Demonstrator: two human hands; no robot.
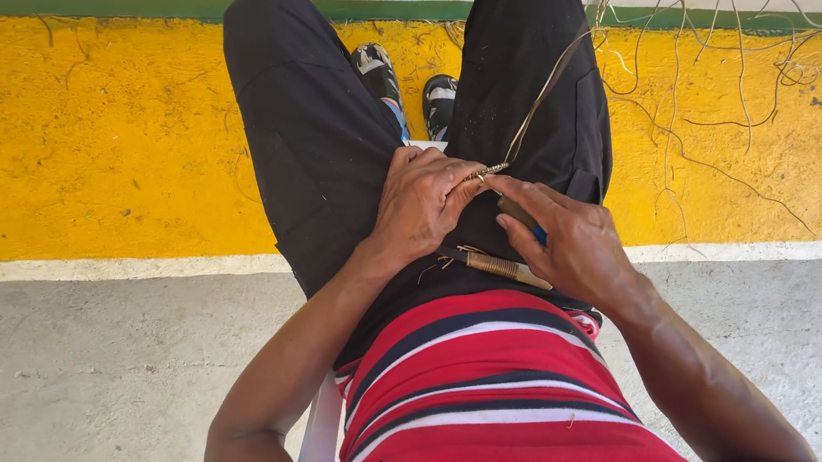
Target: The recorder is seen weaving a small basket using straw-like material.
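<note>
One thin pale fibre strand [539,103] is pinched at its lower end between the fingertips of two hands, over the lap of a seated person. The left hand [420,203] is closed around the strand's small braided tip [487,169], thumb and forefinger pressed together. The right hand [573,240] meets it from the other side, forefinger laid against the same tip; a dark object with a blue edge [531,226] is gripped in its remaining fingers, its kind not discernible. From the tip, the strand is seen rising up and to the right across the right thigh.

One slender metal-wound tool with a dark handle [495,265] is laid on the lap just beneath both hands, untouched by either.

Recorded besides: one pair of black shorts [322,139]; one red shirt with dark and white stripes [487,394]; two patterned shoes [407,86] between the knees; one white chair edge [319,441]; one yellow painted floor band [91,141]; a loose bundle of dry fibres [712,21], number uncountable, at upper right; grey concrete floor [75,394].
</note>
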